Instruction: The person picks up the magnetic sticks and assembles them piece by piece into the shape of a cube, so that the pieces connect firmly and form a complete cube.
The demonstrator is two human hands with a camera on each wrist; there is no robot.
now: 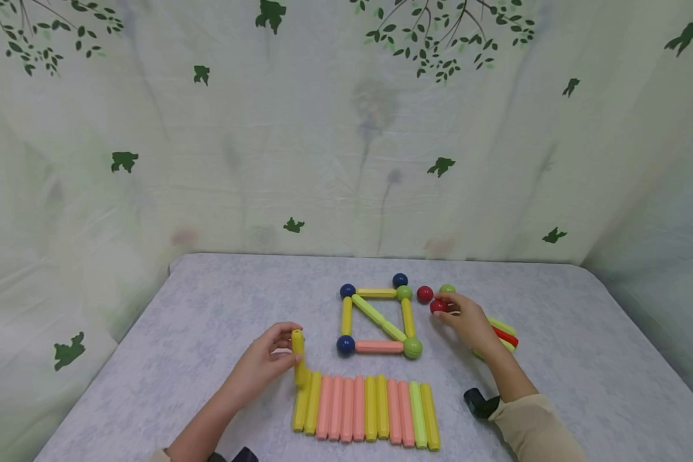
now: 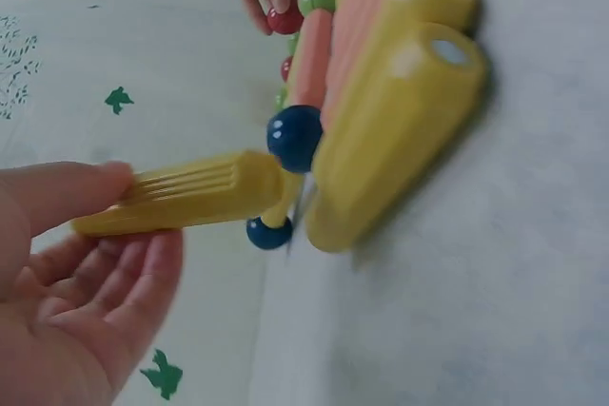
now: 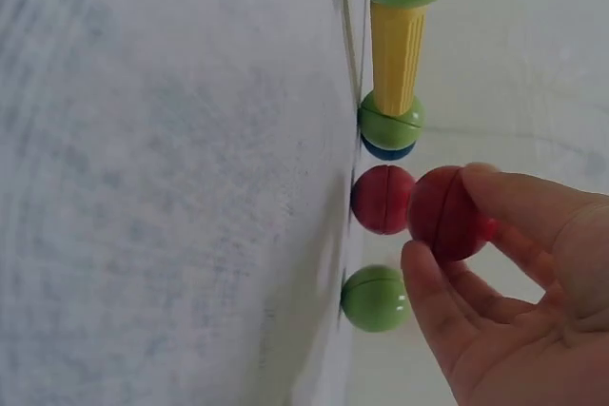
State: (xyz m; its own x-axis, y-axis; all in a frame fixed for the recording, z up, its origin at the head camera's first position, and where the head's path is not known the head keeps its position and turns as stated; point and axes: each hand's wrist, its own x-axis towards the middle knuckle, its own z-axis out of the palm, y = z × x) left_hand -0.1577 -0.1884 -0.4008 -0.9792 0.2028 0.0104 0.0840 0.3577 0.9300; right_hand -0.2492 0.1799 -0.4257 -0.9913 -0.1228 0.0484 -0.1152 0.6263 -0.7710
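Yellow rod (image 1: 298,353) and red ball (image 1: 437,307), both pinched.
Left hand (image 1: 264,357) has the rod, head view lower left of centre, near rod row (image 1: 359,410); right hand (image 1: 472,322) the ball, right of centre, near ball-and-rod square (image 1: 379,347).

The far-right green ball (image 3: 374,299) looks like smooth, glossy plastic; the raised yellow stick (image 2: 190,195), ribbed plastic; the bench (image 1: 225,295), matt; the far backdrop (image 1: 300,128), creased cloth.

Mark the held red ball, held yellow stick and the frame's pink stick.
Held red ball (image 3: 440,214), right wrist view: middle of its surface.
Held yellow stick (image 2: 195,195), left wrist view: middle of its side.
Pink stick (image 1: 379,347), head view: middle of its length.
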